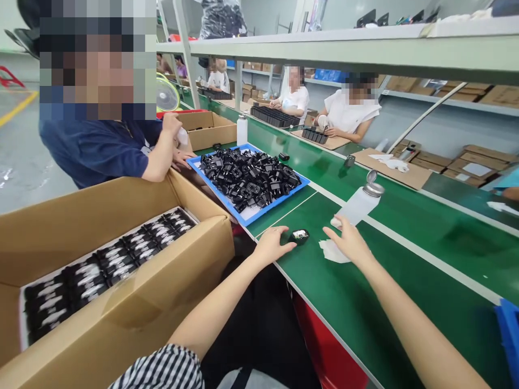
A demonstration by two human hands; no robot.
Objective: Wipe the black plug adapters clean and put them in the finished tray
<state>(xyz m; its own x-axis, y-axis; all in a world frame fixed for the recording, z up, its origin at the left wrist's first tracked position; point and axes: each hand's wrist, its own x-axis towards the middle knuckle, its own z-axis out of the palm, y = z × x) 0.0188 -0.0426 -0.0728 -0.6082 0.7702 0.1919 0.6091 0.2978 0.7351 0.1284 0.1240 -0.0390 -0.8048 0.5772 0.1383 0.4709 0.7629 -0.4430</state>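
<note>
My left hand is open at the near edge of the green work surface, thumb and forefinger apart. Just off its fingertips lies a small black plug housing with a white and greenish inside facing up. My right hand is open too, thumb and forefinger spread above a crumpled white cloth. Behind its fingers is a translucent white bottle with its metal lid flipped up; whether a fingertip touches the bottle I cannot tell. Left of centre, a blue-rimmed tray holds a heap of black plug parts.
A large cardboard box with rows of black and white parts stands at my left. Beside it a co-worker in a dark blue shirt leans on the table. A second white bottle stands behind the tray. A shelf crosses overhead; a blue bin is at right.
</note>
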